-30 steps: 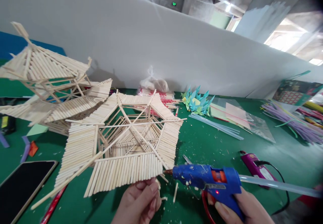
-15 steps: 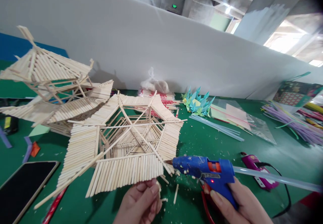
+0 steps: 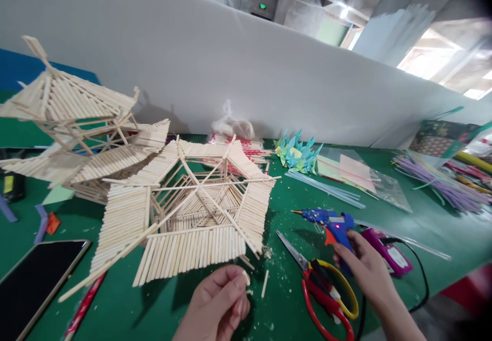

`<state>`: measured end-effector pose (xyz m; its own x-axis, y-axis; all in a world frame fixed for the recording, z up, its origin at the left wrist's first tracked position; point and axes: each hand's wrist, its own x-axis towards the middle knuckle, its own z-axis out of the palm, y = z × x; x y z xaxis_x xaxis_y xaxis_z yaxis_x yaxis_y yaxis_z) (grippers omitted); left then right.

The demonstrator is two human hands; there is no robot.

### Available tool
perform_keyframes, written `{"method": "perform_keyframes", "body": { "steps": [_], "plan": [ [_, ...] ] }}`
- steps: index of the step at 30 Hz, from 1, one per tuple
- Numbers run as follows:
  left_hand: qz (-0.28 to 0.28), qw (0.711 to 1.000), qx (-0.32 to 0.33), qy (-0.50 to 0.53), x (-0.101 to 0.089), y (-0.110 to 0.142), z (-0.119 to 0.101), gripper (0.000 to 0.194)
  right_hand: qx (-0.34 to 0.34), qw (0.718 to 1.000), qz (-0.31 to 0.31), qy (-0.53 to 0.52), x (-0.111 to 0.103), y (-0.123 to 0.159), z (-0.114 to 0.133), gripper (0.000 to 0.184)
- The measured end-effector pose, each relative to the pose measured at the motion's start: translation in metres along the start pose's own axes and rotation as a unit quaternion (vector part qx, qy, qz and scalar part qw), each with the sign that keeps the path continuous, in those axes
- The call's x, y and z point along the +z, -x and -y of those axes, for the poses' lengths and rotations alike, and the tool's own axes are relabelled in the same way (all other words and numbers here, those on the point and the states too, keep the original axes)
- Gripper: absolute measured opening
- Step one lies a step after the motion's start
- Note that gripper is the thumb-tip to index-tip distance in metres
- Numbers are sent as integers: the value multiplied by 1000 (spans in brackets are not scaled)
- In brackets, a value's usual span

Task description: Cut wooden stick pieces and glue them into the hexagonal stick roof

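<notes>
My left hand [image 3: 217, 305] pinches a short wooden stick [image 3: 246, 277] just below the front edge of a hexagonal roof made of wooden sticks [image 3: 192, 218] on the green table [image 3: 300, 213]. My right hand [image 3: 365, 267] is stretched out to the right and grips the handle of a blue hot glue gun [image 3: 330, 223], which stands on the table with its nozzle pointing left. Red-and-yellow scissors [image 3: 323, 290] lie between my two hands.
A taller stick pavilion [image 3: 69, 126] stands at the left. A phone [image 3: 31, 284] lies at the front left. Glue sticks [image 3: 326, 190], teal paper shapes [image 3: 298, 151], a plastic sleeve [image 3: 365, 177], a purple device [image 3: 388, 254] with a black cable, and purple straws [image 3: 442, 185] lie to the right.
My right hand has carried the glue gun away from the roof's edge, to the right and farther back, down onto the table. My left hand has dropped slightly from the roof.
</notes>
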<state>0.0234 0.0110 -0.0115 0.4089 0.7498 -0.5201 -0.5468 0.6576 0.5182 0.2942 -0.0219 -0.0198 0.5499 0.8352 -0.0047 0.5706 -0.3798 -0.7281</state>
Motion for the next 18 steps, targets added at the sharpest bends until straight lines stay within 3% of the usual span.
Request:
{"method": "perform_keyframes", "body": {
  "steps": [3,6,9,11,12,14,15,18],
  "plan": [
    [17,1000,-8,6,5,4,-1,11,2,997,-5,81,6,-23,-26,37],
    [38,999,-8,11,9,4,-1,15,-14,989,-23,147,6,-23,-28,41],
    [52,998,-19,7,9,1,2,16,-56,982,-55,174,6,2,1,41],
    [67,997,-34,-2,9,-2,3,18,-204,973,-54,87,9,24,33,26],
    [75,996,-39,-7,9,-2,4,20,-263,964,-6,40,12,34,50,19],
    [85,995,-45,-15,11,-1,3,21,-380,918,109,-40,20,50,81,23],
    [82,995,-50,-18,12,0,2,20,-414,901,113,-65,24,55,93,23],
    [66,995,-67,-18,15,6,-2,17,-443,888,105,-64,33,58,112,18]
  ]
}}
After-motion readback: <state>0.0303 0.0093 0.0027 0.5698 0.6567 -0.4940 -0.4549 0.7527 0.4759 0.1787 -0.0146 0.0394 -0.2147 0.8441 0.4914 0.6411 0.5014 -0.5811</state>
